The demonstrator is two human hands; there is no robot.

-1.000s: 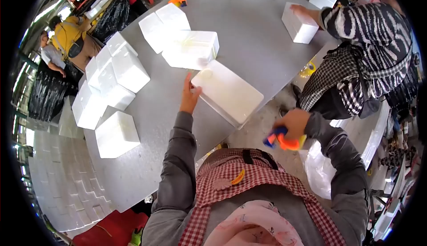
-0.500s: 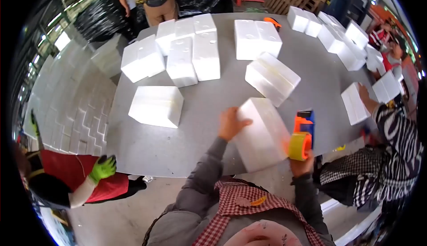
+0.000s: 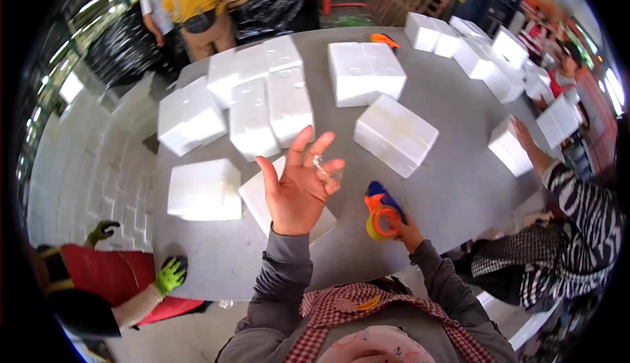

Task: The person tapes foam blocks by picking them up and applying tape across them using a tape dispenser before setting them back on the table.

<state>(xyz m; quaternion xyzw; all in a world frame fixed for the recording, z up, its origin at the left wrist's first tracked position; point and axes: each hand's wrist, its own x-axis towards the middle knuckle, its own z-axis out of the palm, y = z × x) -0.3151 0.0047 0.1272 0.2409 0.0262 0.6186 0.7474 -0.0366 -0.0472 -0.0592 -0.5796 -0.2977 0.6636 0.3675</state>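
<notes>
Palm up and fingers spread, my left hand (image 3: 298,189) is raised above a white foam box (image 3: 257,191), which it partly hides. A small crumpled clear scrap (image 3: 319,163) clings to its fingers. My right hand (image 3: 408,232) grips an orange and blue tape dispenser (image 3: 382,212) with a yellow roll, over the grey table (image 3: 354,258) to the right of that box. Another white box (image 3: 396,135) lies beyond the dispenser.
Grouped white boxes (image 3: 252,104) stand at the back left, and a single box (image 3: 205,189) is nearer. Another dispenser (image 3: 384,40) lies at the back. A co-worker's gloved hand (image 3: 172,274) is at the left edge; another co-worker's hand (image 3: 523,133) touches a box at right.
My left hand has left the box and risen with spread fingers. The box now lies further left, under that hand. The dispenser in my right hand has moved left, away from the box.
</notes>
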